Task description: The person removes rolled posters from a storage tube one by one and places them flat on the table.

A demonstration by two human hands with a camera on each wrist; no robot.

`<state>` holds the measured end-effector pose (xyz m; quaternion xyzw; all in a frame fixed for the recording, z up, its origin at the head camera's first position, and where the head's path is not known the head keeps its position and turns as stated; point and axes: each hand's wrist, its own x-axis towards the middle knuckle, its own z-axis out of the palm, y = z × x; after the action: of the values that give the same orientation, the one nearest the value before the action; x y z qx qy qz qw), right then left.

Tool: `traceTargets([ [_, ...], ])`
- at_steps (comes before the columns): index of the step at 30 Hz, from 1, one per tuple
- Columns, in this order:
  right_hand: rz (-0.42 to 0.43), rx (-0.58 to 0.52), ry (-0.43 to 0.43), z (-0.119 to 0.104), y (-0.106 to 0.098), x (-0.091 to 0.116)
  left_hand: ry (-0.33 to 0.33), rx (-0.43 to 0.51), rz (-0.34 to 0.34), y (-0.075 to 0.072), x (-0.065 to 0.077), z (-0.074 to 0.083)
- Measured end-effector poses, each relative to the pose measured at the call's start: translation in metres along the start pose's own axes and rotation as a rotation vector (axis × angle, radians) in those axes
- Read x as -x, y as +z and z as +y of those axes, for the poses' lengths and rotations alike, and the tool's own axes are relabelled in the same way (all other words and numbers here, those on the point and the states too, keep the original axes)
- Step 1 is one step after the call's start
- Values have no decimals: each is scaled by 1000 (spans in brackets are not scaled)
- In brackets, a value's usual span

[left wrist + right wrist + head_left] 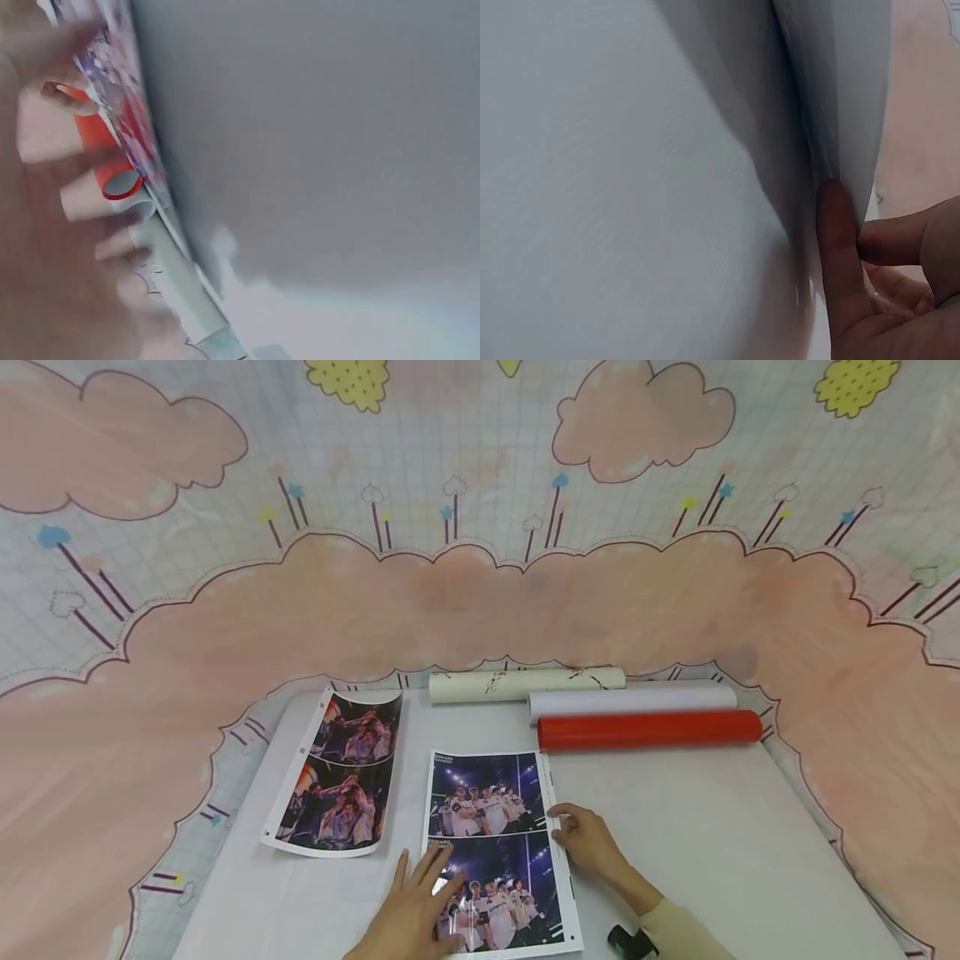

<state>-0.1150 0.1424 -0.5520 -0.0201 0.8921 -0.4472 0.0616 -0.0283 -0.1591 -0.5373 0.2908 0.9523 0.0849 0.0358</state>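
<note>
In the head view, the team poster [489,793] lies on the white table [712,835], right between my two hands. It has two photos on it, one above the other, with people in white tops. My left hand [416,906] is over its low left side, with the fingers spread wide. My right hand [592,843] is at its right edge, about halfway up, with the finger and thumb close together. The other poster [337,777] is on my left, a bit farther off, and its sides curl (it has two photos too). Past the team poster, to the right, are three rolls: a red roll [648,729] is nearest, then a white roll [633,700], then a cream roll [525,685]. A small dark thing [630,943] is by my right sleeve [686,931].

In the left wrist view, my left hand is big and blurry. Its fingers are apart, and I cannot tell how hard they press. The posters look thin from this side, and the ends of the rolls show behind my fingers.

In the right wrist view, my right hand pinches the edge of the team poster, with a finger on one side and my thumb on the other. The sheet bends there, and its shadow falls on the table.
</note>
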Motion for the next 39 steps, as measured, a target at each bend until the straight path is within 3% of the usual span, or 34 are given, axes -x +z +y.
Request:
traceTargets([
  [3, -10, -15, -1, -5, 4, -6, 128, -23, -47, 1, 0, 0],
  [7, -16, -49, -4, -11, 7, -15, 182, -8, -73, 4, -3, 2],
  [15, -64, -94, -59, -21, 17, -27, 8, 87, -165, 0, -8, 3],
  [18, -68, -109, -88, -25, 21, -27, -9, 97, -155, -1, -8, 2],
  [26, -73, -125, -139, -38, 25, -40, -5, 55, -91, 1, -6, -9],
  [33, -55, -121, -120, -43, 34, -72, -39, -36, 64, 0, -15, -19],
  [36, -41, -103, -90, -40, 37, -85, -68, -54, 92, 0, -20, -21],
  [39, -28, -84, -81, -37, 38, -97, -89, -47, 79, 0, -26, -21],
])
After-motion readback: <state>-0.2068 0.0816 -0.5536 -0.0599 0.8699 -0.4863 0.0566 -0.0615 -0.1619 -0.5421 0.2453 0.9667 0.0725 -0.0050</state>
